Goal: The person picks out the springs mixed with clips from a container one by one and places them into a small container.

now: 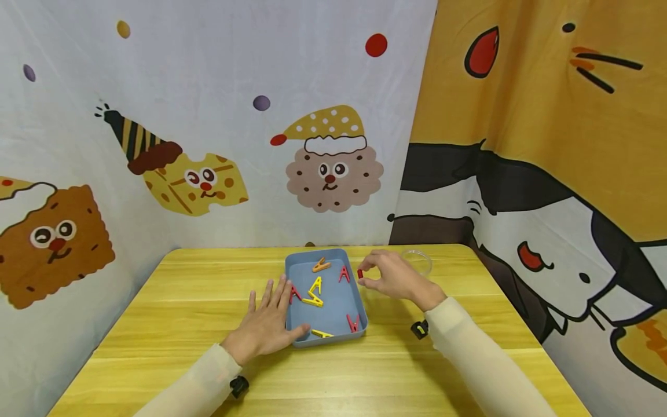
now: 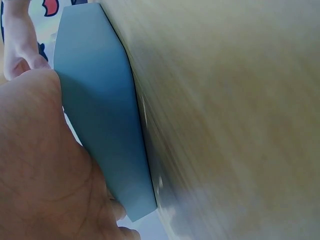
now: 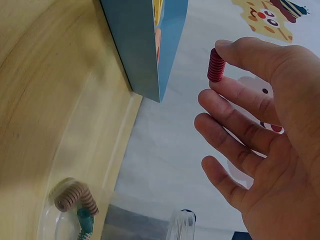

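Between thumb and index finger, my right hand [image 1: 393, 275] pinches a small red coil spring [image 3: 216, 65], just off the right side of a blue-grey tray [image 1: 330, 317]. The other fingers of that hand are spread apart. My left hand [image 1: 268, 327] lies with spread fingers at the tray's left wall, its thumb reaching over the near corner. Inside the tray lie small clothespins: an orange clothespin [image 1: 321, 265], several red ones such as the red clothespin [image 1: 344, 274], and yellow ones like the yellow clothespin [image 1: 315, 285]. My left fingers partly cover a red one at the left wall.
Behind my right hand stands a clear round container [image 1: 428, 263]. In the right wrist view it holds pinkish springs [image 3: 75, 195] and a green spring [image 3: 85, 220]. The wooden table [image 1: 198, 289] ends at a printed cloth backdrop [image 1: 260, 202].
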{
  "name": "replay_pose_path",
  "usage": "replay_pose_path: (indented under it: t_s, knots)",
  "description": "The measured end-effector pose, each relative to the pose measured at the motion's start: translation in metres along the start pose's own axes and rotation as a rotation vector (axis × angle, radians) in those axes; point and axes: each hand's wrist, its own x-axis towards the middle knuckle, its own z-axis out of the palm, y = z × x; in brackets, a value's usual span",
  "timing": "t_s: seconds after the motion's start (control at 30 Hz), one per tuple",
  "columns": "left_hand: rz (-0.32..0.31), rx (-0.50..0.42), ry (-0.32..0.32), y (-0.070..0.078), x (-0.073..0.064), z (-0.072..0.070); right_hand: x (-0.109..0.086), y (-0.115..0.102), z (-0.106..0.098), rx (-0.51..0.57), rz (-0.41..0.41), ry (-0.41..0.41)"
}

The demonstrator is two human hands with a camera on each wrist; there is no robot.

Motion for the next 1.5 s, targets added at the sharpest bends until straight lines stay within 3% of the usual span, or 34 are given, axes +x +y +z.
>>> replay_pose_path:
  t_s: [1.5]
  knots:
    - [-0.009,0.000,-0.009,-0.002,0.001,0.003,-0.022,0.035,-0.030,0.016,0.109,0.062]
